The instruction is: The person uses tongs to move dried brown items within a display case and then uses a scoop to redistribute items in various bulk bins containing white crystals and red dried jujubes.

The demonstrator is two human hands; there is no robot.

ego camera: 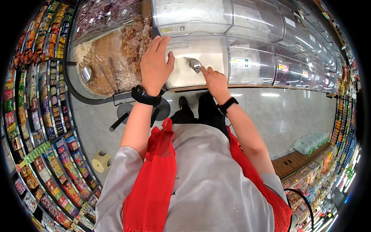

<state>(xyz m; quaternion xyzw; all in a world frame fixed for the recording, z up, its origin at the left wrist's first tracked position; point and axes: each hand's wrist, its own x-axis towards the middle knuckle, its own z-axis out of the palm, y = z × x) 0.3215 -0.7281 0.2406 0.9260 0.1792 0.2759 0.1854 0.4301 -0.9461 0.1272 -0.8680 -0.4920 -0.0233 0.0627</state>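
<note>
A metal scoop (194,64) rests in a bulk bin (198,88) filled with a fine white dry product (179,74). My right hand (216,82) grips its handle end over the bin's front edge, index finger extended. At the bin's left side is my left hand (156,65), palm down, with the thumb spread from the straight fingers. Its fingertips overlap the clear plastic lid (200,37); whether they touch it I cannot tell. Nothing shows in that hand. Black bands circle both wrists.
Clear bins (252,63) continue rightward and behind. On the left, a round board (107,58) carries brown rock sugar (133,40), tongs (111,72) and a metal cup (86,73). A black-topped stool (162,110) and a cream stool (101,161) stand on the floor. Packaged goods line shelves (58,124).
</note>
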